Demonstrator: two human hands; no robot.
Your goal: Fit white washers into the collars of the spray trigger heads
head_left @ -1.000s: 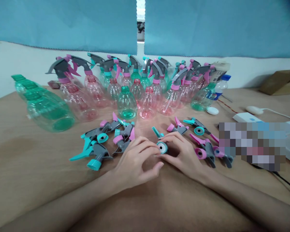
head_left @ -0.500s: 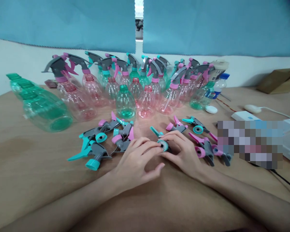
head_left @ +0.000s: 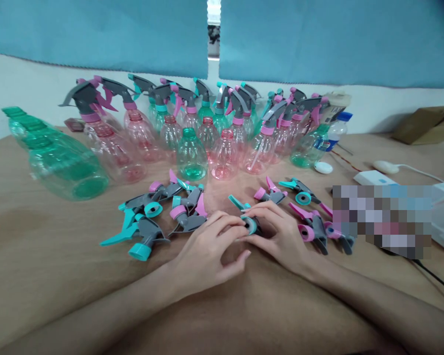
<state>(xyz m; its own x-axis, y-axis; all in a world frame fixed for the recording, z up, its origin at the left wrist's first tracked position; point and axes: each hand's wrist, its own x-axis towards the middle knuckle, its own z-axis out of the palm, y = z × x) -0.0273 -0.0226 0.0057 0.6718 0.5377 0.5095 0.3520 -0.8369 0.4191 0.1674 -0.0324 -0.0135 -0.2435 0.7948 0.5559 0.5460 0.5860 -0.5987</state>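
On the table in front of me lies a grey and teal trigger spray head (head_left: pixel 250 225), its round collar turned toward me. My right hand (head_left: pixel 277 231) pinches it between thumb and fingers, partly hiding the grey body. The fingertips of my left hand (head_left: pixel 210 246) reach the collar's opening, while its thumb stays apart below. Left of my hands is a pile of loose spray heads (head_left: pixel 148 231) with teal or pink collars. More loose pink and grey spray heads (head_left: pixel 314 231) lie to the right of my right hand.
Green and pink spray bottles stand behind, some fitted with heads, others uncapped like the green bottle (head_left: pixel 191 155). Green bottles (head_left: pixel 66 162) are at the left. A blue-capped bottle (head_left: pixel 338 130), a white oval object (head_left: pixel 323 168) and a cardboard box (head_left: pixel 425 125) stand right.
The view has shifted slightly. Both hands stay almost in place at the teal spray head, with its collar tilted very slightly.
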